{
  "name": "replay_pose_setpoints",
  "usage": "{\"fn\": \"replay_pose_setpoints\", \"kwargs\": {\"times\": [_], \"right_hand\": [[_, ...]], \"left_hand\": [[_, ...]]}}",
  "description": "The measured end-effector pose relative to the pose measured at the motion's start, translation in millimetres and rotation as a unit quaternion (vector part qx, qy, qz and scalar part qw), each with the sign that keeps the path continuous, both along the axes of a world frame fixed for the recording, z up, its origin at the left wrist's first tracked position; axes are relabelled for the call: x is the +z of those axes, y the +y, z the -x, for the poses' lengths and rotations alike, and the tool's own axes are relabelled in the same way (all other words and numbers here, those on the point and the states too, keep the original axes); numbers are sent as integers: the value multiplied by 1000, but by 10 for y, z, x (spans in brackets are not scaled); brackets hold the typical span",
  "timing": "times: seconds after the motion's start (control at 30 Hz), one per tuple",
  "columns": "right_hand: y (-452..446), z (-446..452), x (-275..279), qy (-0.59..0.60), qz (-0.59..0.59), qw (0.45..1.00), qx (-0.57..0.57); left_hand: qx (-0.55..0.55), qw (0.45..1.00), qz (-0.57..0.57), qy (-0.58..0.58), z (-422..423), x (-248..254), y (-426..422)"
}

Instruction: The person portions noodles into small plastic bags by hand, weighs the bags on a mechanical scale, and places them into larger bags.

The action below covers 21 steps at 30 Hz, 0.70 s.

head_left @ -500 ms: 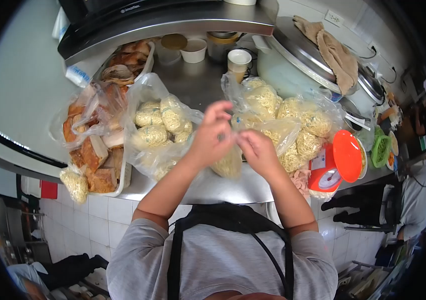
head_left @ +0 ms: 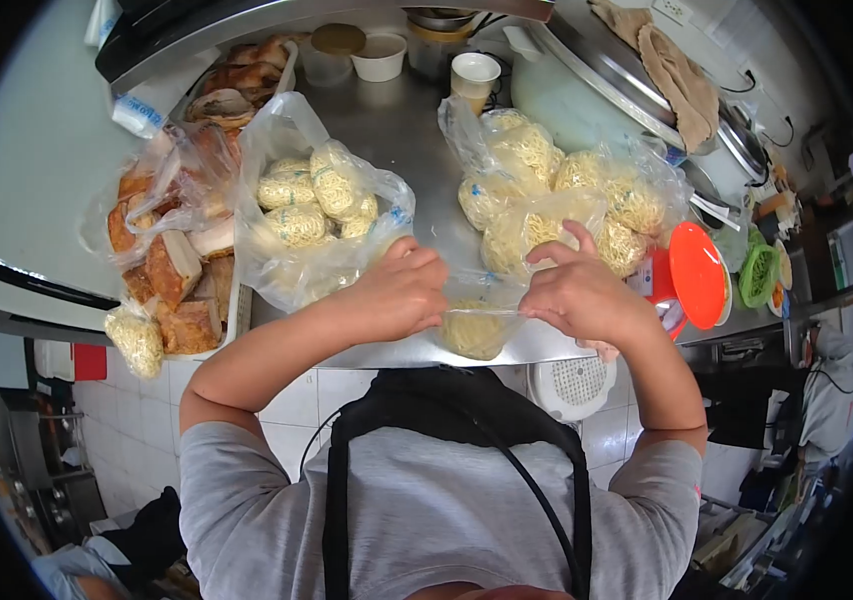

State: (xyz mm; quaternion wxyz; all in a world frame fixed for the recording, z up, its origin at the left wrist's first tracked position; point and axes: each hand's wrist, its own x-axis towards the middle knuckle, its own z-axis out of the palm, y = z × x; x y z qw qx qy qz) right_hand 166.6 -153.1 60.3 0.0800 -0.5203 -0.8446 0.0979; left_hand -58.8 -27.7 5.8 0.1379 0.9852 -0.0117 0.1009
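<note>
At the counter's front edge sits a small clear plastic bag of noodles (head_left: pixel 474 332), its mouth stretched sideways. My left hand (head_left: pixel 405 290) is closed on one side of that mouth, knuckles up. On the other side my right hand (head_left: pixel 587 290) pinches the plastic between thumb and finger, its other fingers raised. Left of my hands, a big open plastic bag (head_left: pixel 287 275) contains several tied noodle bundles (head_left: pixel 347 185). Beyond my right hand lies a second large bag with several noodle portions (head_left: pixel 537 225).
A white tray (head_left: pixel 239 310) of roasted meat chunks (head_left: pixel 175 268) stands left, a tied noodle bag (head_left: pixel 135 338) at its corner. To the right are a red scale (head_left: pixel 697 275) and a large lidded pot (head_left: pixel 587 105). Cups (head_left: pixel 475 75) and jars (head_left: pixel 332 55) line the back.
My hands were close together above the counter; now they are apart and lower, pulling the small bag's mouth wide. The view has shifted slightly.
</note>
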Motion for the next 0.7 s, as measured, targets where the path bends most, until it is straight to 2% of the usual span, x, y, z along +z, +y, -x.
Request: {"fn": "replay_pose_setpoints", "kwargs": {"times": [0.1,0.13,0.2,0.23,0.3,0.33,0.4,0.5,0.57,0.6,0.67,0.7], "right_hand": [[-125,32,354,-26,-77,996,-25],[-169,46,422,-30,-110,993,-35],[-193,173,385,69,-206,975,-53],[-200,218,333,120,-249,959,-61],[-123,168,-196,139,-198,969,-55],[-58,133,-467,147,-180,971,-50],[-51,101,-770,301,-174,932,-106],[-134,434,-1269,504,-104,834,-198],[16,720,-1538,520,-98,813,-242],[84,863,-1641,477,-118,832,-257],[114,932,-1711,436,-71,858,-261],[184,880,-1661,436,-9,865,-249]], "left_hand": [[41,991,-59,-109,21,413,-111],[52,990,-42,-127,70,563,-165],[75,984,-9,-162,172,760,-244],[71,988,-15,-139,146,679,-208],[67,994,-15,-87,116,300,-169],[70,994,22,-79,138,152,-142],[75,991,90,-68,193,-42,-57],[125,979,150,-62,226,-76,-92],[127,974,173,-76,190,-90,-113],[129,971,187,-80,184,-108,-144],[139,965,214,-55,191,-146,-169],[142,963,224,-44,178,-167,-161]]}}
